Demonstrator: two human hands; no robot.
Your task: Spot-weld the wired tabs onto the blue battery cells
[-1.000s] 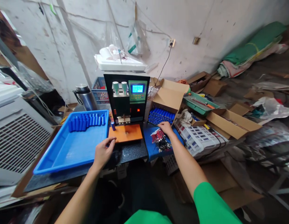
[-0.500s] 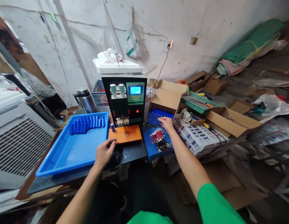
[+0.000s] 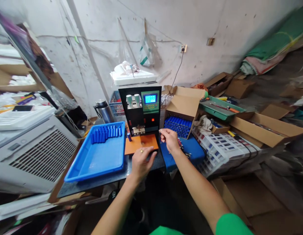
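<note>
A: Where's the left hand [image 3: 142, 161]?

B: At the front edge of the flat orange board [image 3: 134, 147], toward its right corner. The fingers are loosely curled, the thumb stands off from them, and I see nothing in its grasp.

A: And the right hand [image 3: 170, 139]?

B: Over the left side of the blue mat [image 3: 171, 160], just right of the board. Thumb and forefinger pinch a small piece [image 3: 160, 130], pale at the tip with a touch of red below; too small to name.

A: What stands on the board?

B: One slim blue cylindrical cell [image 3: 129, 137], upright near the rear left corner. A tall black machine [image 3: 140, 114] with a lit screen rises at the rear edge.

A: Room to the left?

B: A narrow gap; then comes the right edge of the shallow blue plastic tray [image 3: 100, 161]. Blue cylinders [image 3: 106, 134] stand toward its rear edge, and its floor shows from there forward. Its front edge runs close to the front edge of the dark tabletop [image 3: 90, 185].

A: To the right?

B: Tighter. An open brown cardboard box [image 3: 183, 102] packed with blue cells borders the mat's rear edge. Thin wire leads [image 3: 186, 152] lie on the mat, partly behind the right wrist.
</note>
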